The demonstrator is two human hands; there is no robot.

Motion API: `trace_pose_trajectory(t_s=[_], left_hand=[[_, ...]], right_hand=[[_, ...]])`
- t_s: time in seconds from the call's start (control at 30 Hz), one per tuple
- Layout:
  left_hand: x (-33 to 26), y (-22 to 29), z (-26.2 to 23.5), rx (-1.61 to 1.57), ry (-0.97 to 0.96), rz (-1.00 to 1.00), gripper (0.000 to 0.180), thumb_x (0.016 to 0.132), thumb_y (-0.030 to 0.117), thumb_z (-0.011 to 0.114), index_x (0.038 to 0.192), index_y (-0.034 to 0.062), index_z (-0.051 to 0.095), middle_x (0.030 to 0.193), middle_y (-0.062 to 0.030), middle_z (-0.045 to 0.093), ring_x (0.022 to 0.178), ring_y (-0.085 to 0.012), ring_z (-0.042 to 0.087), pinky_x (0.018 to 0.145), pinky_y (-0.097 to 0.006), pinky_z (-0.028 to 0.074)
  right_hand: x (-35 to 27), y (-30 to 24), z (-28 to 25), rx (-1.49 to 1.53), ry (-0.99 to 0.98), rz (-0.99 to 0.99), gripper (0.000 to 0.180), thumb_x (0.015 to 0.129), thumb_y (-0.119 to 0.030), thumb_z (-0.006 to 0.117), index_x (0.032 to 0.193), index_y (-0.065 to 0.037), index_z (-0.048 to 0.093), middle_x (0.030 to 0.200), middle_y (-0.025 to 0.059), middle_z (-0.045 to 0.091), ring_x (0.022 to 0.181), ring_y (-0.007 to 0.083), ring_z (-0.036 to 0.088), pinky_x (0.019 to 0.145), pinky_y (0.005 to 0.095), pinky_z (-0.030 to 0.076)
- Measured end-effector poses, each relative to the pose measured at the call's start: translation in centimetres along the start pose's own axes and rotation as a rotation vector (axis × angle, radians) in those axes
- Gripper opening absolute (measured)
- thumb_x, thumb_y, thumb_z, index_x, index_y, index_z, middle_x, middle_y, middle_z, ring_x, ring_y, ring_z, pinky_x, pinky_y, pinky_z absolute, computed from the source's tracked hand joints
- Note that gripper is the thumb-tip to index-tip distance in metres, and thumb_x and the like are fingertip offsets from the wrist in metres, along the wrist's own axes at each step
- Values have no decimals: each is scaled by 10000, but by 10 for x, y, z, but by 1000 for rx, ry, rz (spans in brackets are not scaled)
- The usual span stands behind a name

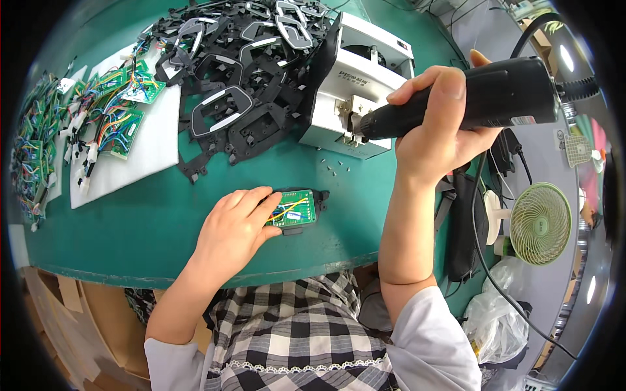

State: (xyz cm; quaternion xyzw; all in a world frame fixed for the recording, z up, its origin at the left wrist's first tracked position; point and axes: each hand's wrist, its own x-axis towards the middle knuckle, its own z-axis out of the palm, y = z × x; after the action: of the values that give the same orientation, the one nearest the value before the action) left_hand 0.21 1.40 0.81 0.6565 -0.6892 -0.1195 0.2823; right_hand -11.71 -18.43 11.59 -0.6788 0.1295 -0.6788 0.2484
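Observation:
My right hand (440,120) is wrapped around a black electric screwdriver (502,91), with the thumb along its side. The screwdriver lies nearly level, and its nose meets the metal outlet on the front of a white screw feeder (352,85). My left hand (238,225) holds a green circuit board (297,207) against the table, fingers over its left end and thumb at the near edge. Yellow and blue wires cross the board. Beneath it, parts of a black plastic piece (321,199) stick out. Several tiny screws (334,168) lie loose before the feeder.
Black plastic frames (261,124), some with grey trim, are heaped at the back. Wired circuit boards (124,124) lie on white foam (156,146) to the left. A green fan (540,223) and a clear plastic bag (499,326) are at right. The screwdriver's cable (482,241) hangs down there.

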Motion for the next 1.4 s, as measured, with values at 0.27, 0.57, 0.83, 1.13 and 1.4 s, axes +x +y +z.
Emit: trace_pose_trajectory(t_s=[0.27,0.57,0.83,1.13,1.4], left_hand=[[0,-2,3,-22,91,-152,522,636,202,813,1071,24,585,1122,-107,587,1014,-302,562,870,-392,467],[0,-5,4,-1,82,-141,508,607,231,825,1018,28,605,1063,-84,608,978,-289,565,844,-388,470],[-2,-5,1,-10,80,-112,457,645,201,801,1020,21,613,1049,-80,620,971,-284,576,827,-390,479],[0,0,2,56,115,-74,403,650,204,796,984,36,646,1033,-75,640,949,-274,597,793,-385,477],[1,3,4,102,144,-45,405,646,222,798,984,42,668,1037,-73,658,952,-264,613,774,-376,483]], right_hand=[[-31,-25,-23,55,-140,263,536,896,-351,591,1159,71,390,636,111,552,460,180,553,541,317,488],[-80,-40,-20,159,-202,452,732,834,-400,674,1273,51,301,719,144,554,477,198,560,452,316,511],[-90,-39,-24,211,-330,437,748,813,-461,699,1244,22,323,728,136,546,512,195,566,476,327,522],[-35,-20,-36,100,-152,283,663,872,-458,592,1251,18,329,693,149,563,474,215,558,457,325,495],[10,-1,-15,61,-12,51,545,887,-313,622,1182,66,366,637,159,559,437,217,557,420,308,479]])
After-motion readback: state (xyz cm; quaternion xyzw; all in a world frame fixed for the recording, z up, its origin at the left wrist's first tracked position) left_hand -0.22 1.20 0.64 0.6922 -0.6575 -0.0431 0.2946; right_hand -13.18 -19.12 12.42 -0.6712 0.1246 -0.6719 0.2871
